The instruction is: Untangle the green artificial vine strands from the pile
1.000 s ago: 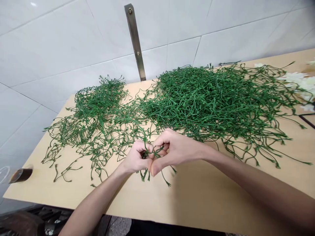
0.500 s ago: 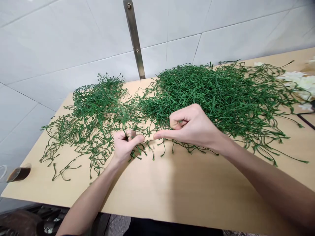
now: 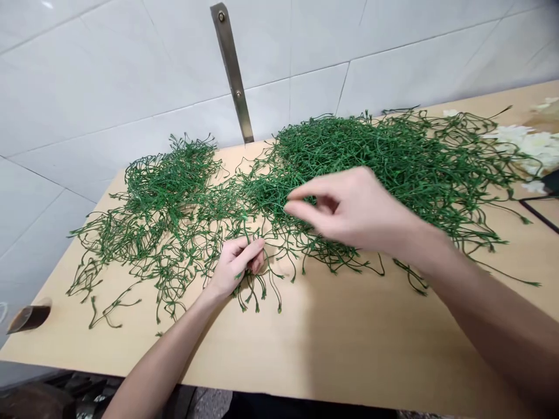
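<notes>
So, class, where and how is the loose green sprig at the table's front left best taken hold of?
Probably pinch the loose green sprig near its middle, coming down from above and the near side: its thin strands spread outward there, with bare tabletop in front and tangled stems behind.

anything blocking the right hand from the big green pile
Nothing visible does: the right hand shows in front of the big pile, with no object between them. The left hand, holding stems, is off to the left, nearer the person.
</notes>
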### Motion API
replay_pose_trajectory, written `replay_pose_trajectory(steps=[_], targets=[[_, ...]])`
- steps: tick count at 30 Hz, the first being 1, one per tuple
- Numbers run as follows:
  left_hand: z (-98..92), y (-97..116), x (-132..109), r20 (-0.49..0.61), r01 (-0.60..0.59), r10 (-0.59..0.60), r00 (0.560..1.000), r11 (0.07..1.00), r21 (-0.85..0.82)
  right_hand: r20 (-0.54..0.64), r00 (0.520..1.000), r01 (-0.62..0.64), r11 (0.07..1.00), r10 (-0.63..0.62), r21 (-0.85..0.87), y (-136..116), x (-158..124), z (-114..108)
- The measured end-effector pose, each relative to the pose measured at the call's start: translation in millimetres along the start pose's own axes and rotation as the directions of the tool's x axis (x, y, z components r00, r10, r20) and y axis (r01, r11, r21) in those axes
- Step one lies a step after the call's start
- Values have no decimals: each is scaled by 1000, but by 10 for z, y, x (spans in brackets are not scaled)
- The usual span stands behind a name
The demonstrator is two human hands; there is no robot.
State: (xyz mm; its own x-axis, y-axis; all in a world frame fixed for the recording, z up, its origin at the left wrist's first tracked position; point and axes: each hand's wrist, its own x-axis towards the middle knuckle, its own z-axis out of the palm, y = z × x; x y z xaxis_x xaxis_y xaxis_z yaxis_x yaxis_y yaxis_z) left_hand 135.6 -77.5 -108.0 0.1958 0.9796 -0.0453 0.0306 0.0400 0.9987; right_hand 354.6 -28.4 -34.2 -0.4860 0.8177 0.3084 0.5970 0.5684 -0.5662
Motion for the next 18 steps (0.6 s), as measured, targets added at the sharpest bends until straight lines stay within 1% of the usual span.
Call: replay_pose_trajectory(steps=[1, 2, 3, 5, 8, 11, 15, 18], targets=[[-1, 5, -6, 18, -12, 11, 1000, 999, 37, 147, 989, -27, 994, 11, 104, -49, -13, 67], [0, 11, -12, 30, -28, 26, 999, 997, 75, 286, 958, -60, 983, 9, 171, -91, -22, 137], [2, 18, -19, 39, -47, 43, 998, 993, 112, 367, 930, -62, 974, -23, 218, -122, -26, 204], [12, 36, -32, 62, -83, 74, 995, 982, 167, 453, 886, -40, 958, -96, 283, -145, -24, 316], [33, 57, -50, 95, -112, 93, 991, 970, 216, 501, 852, -16, 948, -153, 316, -107, -10, 393], [43, 56, -59, 97, -101, 77, 992, 959, 264, 514, 845, -15, 955, -147, 296, -53, -12, 388], [34, 31, -52, 82, -60, 36, 996, 946, 318, 478, 860, 38, 957, -178, 289, -42, -34, 383], [21, 12, -34, 24, 0, -8, 1000, 953, 304, 430, 886, 61, 963, -173, 262, -62, -49, 429]])
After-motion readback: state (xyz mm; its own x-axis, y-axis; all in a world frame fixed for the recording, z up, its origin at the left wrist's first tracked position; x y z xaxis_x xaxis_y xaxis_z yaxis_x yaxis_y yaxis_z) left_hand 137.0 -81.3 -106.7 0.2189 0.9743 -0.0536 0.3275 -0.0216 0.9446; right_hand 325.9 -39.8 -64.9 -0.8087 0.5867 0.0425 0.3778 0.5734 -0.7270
